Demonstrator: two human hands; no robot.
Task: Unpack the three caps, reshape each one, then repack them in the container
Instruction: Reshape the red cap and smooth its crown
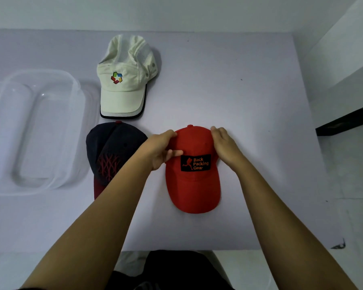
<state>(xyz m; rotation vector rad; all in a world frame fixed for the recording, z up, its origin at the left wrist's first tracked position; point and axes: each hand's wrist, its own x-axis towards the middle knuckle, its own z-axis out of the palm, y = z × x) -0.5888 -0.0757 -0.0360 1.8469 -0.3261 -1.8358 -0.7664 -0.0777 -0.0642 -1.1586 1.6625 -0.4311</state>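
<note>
Closest in, the person's dark clothing [176,271] shows at the near edge of the pale lilac surface [249,101], and two bare forearms reach out over it. Both hands are on the red fabric baseball cap [194,185], which lies on the surface right of centre with its brim toward the person. The left hand [158,150] grips the crown's left side, fingers curled over the top and thumb pressed on the front panel beside the black patch [195,163]. The right hand [225,147] is curled around the crown's right side. Just left, partly under the left forearm, sits a navy cap with red stitching [111,147]. Beyond it lies a cream cap with a multicoloured logo [124,84]. A clear plastic container [76,86] sits at the far left. A white wall [344,49] and a dark ledge [348,120] stand to the right.
</note>
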